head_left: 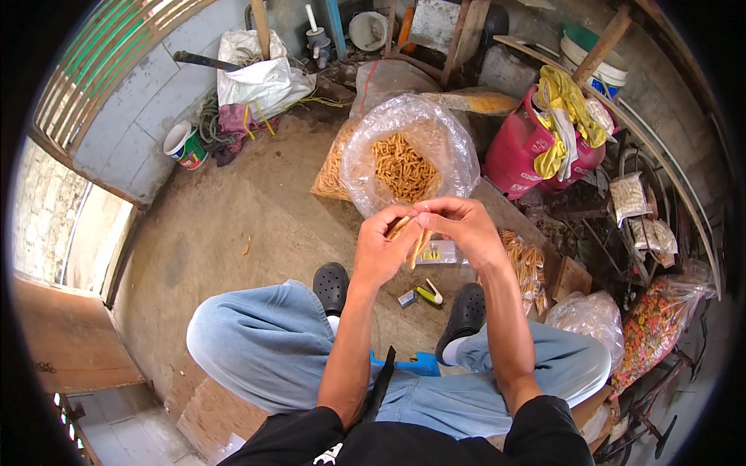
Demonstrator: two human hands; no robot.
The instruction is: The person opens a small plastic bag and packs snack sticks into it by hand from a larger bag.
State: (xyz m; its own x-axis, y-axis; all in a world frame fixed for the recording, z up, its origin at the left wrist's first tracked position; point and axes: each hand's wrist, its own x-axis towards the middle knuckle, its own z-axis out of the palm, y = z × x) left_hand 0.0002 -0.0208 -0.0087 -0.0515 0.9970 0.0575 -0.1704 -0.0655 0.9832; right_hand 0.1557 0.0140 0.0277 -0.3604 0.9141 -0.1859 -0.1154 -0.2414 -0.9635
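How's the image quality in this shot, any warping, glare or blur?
In the head view, fisheye warping bows the slatted window and blackens the corners; in the head view, daylight nearly washes out the opening at left, while the clear plastic bag shows whitish glints; in the head view, the left hand and right hand look reasonably sharp.

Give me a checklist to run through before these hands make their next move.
1. Left hand and right hand ungloved: ok.
2. Tan sticks held between the hands: ok.
3. Clear bag open at the top: ok, tan pieces visible inside.
4. Floor between the shoes clear: not ok, small box and green object lie there.
5. Number of sticks held: cannot tell, partly hidden.
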